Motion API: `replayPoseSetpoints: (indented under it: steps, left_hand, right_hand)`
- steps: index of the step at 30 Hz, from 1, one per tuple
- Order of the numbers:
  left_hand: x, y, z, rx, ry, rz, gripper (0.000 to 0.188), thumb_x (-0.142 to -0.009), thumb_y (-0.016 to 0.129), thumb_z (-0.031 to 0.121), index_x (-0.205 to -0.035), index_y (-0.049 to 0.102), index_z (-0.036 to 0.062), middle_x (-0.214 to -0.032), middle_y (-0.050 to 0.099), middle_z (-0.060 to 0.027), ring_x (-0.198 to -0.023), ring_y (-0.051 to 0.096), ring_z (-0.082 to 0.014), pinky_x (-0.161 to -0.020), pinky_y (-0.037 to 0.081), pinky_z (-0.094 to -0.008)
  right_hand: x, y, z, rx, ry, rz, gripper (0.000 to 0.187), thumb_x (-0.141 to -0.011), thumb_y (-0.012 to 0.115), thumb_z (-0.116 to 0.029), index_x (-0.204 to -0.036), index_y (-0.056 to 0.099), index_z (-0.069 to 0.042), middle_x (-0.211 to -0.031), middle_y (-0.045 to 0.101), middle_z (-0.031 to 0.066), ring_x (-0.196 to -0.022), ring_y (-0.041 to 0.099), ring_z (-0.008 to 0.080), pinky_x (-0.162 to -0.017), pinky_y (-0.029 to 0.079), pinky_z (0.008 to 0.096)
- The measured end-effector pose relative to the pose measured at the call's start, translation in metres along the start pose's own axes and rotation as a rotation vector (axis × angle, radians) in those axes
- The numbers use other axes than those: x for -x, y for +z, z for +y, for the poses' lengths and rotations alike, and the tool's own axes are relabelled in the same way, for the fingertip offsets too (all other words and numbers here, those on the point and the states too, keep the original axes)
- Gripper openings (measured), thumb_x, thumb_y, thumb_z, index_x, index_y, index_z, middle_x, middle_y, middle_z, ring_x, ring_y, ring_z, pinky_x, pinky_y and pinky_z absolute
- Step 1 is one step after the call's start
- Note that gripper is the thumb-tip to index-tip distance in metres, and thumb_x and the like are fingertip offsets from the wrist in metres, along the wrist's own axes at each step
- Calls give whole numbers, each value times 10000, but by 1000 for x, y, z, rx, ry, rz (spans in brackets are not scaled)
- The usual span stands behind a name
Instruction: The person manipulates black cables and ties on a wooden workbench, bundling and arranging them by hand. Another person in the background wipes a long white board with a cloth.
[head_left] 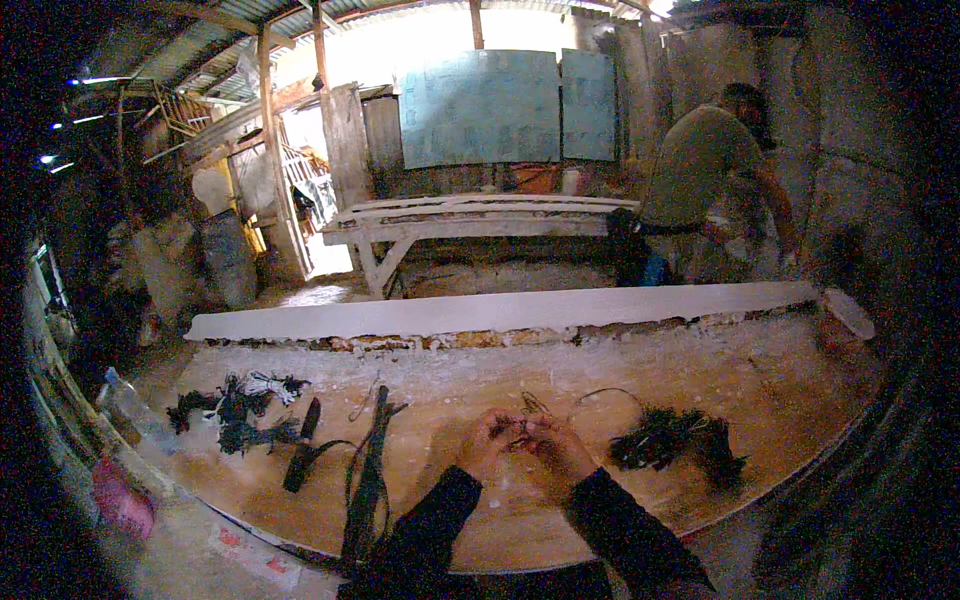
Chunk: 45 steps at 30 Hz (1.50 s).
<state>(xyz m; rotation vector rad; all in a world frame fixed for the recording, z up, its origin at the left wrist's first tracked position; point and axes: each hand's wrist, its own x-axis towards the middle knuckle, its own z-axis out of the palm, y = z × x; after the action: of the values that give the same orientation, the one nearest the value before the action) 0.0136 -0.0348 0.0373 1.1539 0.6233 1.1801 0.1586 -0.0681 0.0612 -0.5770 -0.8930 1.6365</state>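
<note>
My left hand [486, 444] and my right hand [558, 442] meet over the middle of the wooden tabletop [520, 515]. Both have their fingers closed in a pinch on a small bunch of thin dark strands [519, 434]. A fine loop of strand [534, 403] sticks up just beyond the fingertips; the exact material is too small to tell. To the right of my right hand lies a heap of dark stringy bundles [665, 438], with a thin curved strand [610, 391] reaching from it. Left of my left hand is a long dark strip [370, 480], with a strap bent beside it.
More dark bundles [255, 425], one with white strands, and a knife-like dark piece [311, 418] lie at left. A long white board [480, 315] edges the table's far side. A clear bottle [130, 405] stands left. Beyond, a person [705, 165] bends near a white bench [480, 222].
</note>
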Motion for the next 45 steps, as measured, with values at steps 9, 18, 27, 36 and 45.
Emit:
replayPoseSetpoints:
  steps: [9,18,27,36,45]
  left_hand:
    - [3,1,-1,-395,224,122,144,-801,611,110,-928,588,46,-846,612,-39,-770,576,-107,-659,477,-243]
    - [4,-2,1,-404,186,121,170,-779,633,100,-933,599,35,-871,630,-40,-769,594,-117,-670,480,-246]
    - [-2,-6,-6,-495,323,108,145,-754,621,38,-898,624,23,-872,632,-57,-825,585,-136,-781,453,-269]
    - [5,1,7,-468,250,113,120,-774,636,100,-849,605,11,-829,632,-62,-794,590,-134,-752,459,-265]
    - [-6,-16,-9,-467,276,91,41,-788,577,22,-820,552,28,-812,603,-45,-746,581,-134,-714,463,-260]
  right_hand:
    - [7,8,-10,111,-15,89,100,-797,601,-89,-893,579,-69,-830,610,19,-777,582,137,-733,471,278]
    - [6,11,-9,276,-52,79,111,-803,604,-110,-896,586,-52,-868,621,31,-803,576,129,-742,459,262]
    - [11,18,-9,319,-55,178,102,-796,611,-101,-874,581,-43,-847,618,32,-815,558,113,-738,453,257]
    - [-9,-13,11,396,-256,114,156,-771,626,-46,-847,493,-77,-774,549,3,-753,547,114,-725,461,261]
    - [0,1,5,431,-265,139,174,-790,572,-8,-819,431,-106,-733,413,-31,-690,432,72,-699,432,234]
